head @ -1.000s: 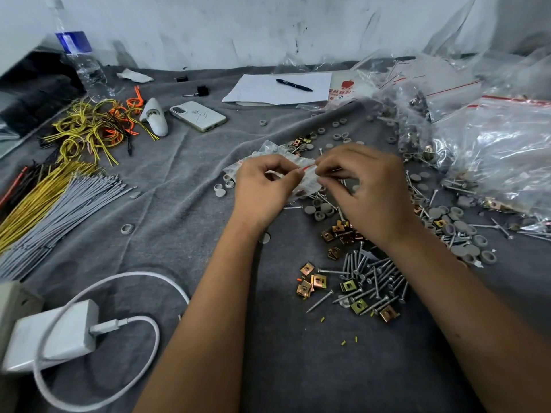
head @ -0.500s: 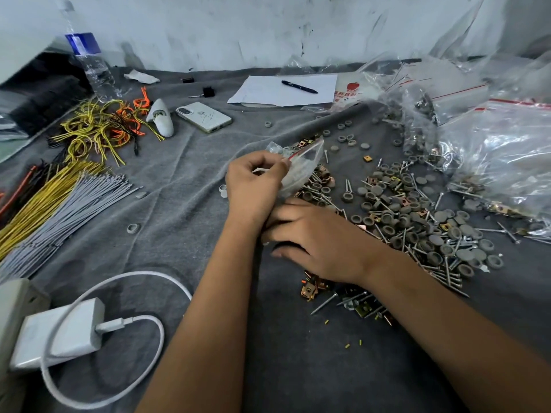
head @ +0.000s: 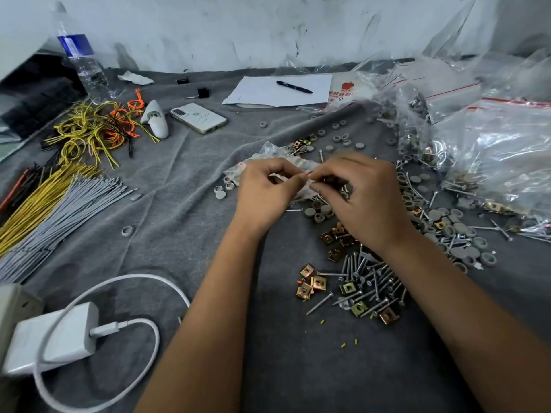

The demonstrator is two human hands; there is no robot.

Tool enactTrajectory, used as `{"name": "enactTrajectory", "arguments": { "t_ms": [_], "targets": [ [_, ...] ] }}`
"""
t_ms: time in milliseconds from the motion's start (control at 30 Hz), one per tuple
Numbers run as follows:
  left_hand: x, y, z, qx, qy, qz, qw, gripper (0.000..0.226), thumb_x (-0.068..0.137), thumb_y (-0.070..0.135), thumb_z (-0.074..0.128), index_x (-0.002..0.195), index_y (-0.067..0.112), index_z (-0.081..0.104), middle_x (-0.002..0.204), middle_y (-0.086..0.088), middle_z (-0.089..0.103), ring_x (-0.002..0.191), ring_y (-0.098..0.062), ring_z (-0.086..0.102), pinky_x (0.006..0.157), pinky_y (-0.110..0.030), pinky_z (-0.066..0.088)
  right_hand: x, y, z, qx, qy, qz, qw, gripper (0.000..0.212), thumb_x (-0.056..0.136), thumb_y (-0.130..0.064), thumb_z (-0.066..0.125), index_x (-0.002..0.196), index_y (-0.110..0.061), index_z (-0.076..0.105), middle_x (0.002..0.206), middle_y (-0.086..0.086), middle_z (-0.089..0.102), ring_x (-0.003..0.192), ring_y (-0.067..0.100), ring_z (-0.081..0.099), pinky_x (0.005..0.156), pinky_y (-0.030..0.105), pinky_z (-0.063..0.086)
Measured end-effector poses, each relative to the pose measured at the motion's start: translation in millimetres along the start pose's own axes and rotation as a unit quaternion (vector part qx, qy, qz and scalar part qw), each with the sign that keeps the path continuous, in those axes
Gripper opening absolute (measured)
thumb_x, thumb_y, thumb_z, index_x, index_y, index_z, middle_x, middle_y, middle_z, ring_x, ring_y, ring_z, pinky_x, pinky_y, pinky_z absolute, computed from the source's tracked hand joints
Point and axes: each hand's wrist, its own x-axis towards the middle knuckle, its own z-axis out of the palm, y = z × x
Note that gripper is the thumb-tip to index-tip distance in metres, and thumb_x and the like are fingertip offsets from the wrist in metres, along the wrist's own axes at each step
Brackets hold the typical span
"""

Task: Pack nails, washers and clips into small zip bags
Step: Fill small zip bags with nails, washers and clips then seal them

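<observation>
Grey cloth (head: 185, 180) | left hand (head: 262, 192), right hand (head: 363, 198) pinching one zip bag (head: 298, 163) | one phone (head: 198, 117)

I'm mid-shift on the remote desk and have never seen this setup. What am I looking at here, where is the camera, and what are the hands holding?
There is no machine here: a person works with two bare hands. The single picture comes from a camera worn on the person's head, looking forward and down at a table covered in grey cloth.

The left hand and right hand meet over a small clear zip bag, each pinching its top edge between fingertips. What is inside is hard to tell.

Near the right forearm lies a heap of nails mixed with brass clips. Grey washers are scattered to the right, beside big plastic bags. On the left lie bundles of wire, a phone, a water bottle and a white charger. At the back, a pen lies on paper.
</observation>
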Motion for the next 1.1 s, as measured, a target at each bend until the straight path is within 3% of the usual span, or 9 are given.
{"name": "enactTrajectory", "arguments": {
  "t_ms": [300,467,533,667,733,833,900,967,1100],
  "targets": [
    [-1,1,0,-0.001,0.028,0.0,1.0,0.007,0.078,0.022,0.076,0.072,0.023,0.078,0.071,0.002,0.073,0.062,-0.021,0.061,0.062,-0.036,0.047,1,4,1,0.001,0.012,0.028,1.0,0.011,0.085,-0.009,0.081,0.095,-0.007,0.075,0.095,0.004,0.072,0.085,0.013,0.067,0.076,0.032,0.058],
    [1,-2,0,-0.019,0.06,-0.015,0.998,0.007,0.079,0.023,0.076,0.072,0.022,0.078,0.074,-0.002,0.075,0.066,-0.022,0.064,0.065,-0.043,0.053,3,7,-6,-0.036,0.062,0.057,0.996,0.011,0.092,-0.018,0.075,0.094,-0.007,0.074,0.09,0.001,0.072,0.079,0.01,0.064,0.073,0.014,0.05],
    [1,-2,-1,-0.017,0.079,-0.016,0.997,0.007,0.079,0.025,0.076,0.073,0.023,0.078,0.075,0.001,0.075,0.065,-0.017,0.064,0.066,-0.041,0.055,3,9,-8,-0.036,0.009,0.075,0.997,0.017,0.092,-0.031,0.074,0.091,-0.014,0.075,0.083,-0.004,0.071,0.072,0.008,0.062,0.068,0.014,0.046],
    [0,-2,-2,-0.025,0.102,-0.027,0.994,0.01,0.081,0.023,0.076,0.07,0.024,0.076,0.071,0.004,0.073,0.064,-0.017,0.063,0.067,-0.04,0.056,0,17,-6,-0.11,-0.198,0.107,0.968,0.034,0.082,-0.064,0.068,0.085,-0.031,0.071,0.082,-0.013,0.067,0.074,0.008,0.06,0.068,0.027,0.048],
    [0,1,-2,-0.032,0.135,-0.018,0.99,0.013,0.083,0.017,0.076,0.07,0.02,0.076,0.073,0.004,0.073,0.066,-0.017,0.064,0.068,-0.038,0.056,-1,19,-6,-0.12,-0.244,0.119,0.955,0.034,0.08,-0.066,0.07,0.082,-0.033,0.066,0.081,-0.017,0.061,0.076,0.008,0.059,0.067,0.029,0.047],
    [2,4,-7,-0.043,0.229,0.011,0.972,0.012,0.085,0.015,0.074,0.074,0.02,0.076,0.074,0.004,0.073,0.065,-0.011,0.061,0.062,-0.027,0.05,0,19,-5,-0.103,-0.256,0.127,0.953,0.024,0.084,-0.054,0.075,0.084,-0.031,0.067,0.082,-0.015,0.063,0.078,0.008,0.061,0.069,0.032,0.051],
    [3,5,-12,-0.065,0.272,0.008,0.96,0.016,0.086,0.016,0.073,0.072,0.023,0.074,0.068,0.009,0.069,0.064,-0.009,0.057,0.06,-0.025,0.047,0,19,-4,-0.093,-0.238,0.131,0.958,0.021,0.086,-0.046,0.077,0.089,-0.026,0.069,0.086,-0.012,0.065,0.079,0.008,0.061,0.072,0.033,0.053],
    [4,5,-15,-0.07,0.283,0.003,0.957,0.02,0.087,0.014,0.074,0.07,0.025,0.072,0.065,0.011,0.066,0.064,-0.009,0.056,0.061,-0.024,0.046,0,19,-4,-0.068,-0.181,0.133,0.972,0.019,0.088,-0.038,0.077,0.092,-0.021,0.07,0.086,-0.01,0.064,0.077,0.007,0.059,0.07,0.025,0.05],
    [0,5,-5,-0.072,0.178,-0.009,0.981,0.015,0.085,0.013,0.075,0.071,0.015,0.075,0.072,0.002,0.072,0.068,-0.012,0.062,0.066,-0.029,0.049,4,13,-7,-0.041,-0.012,0.119,0.992,0.017,0.091,-0.022,0.075,0.101,-0.01,0.07,0.094,-0.003,0.067,0.081,0.007,0.06,0.074,0.003,0.041]
  ]
}}
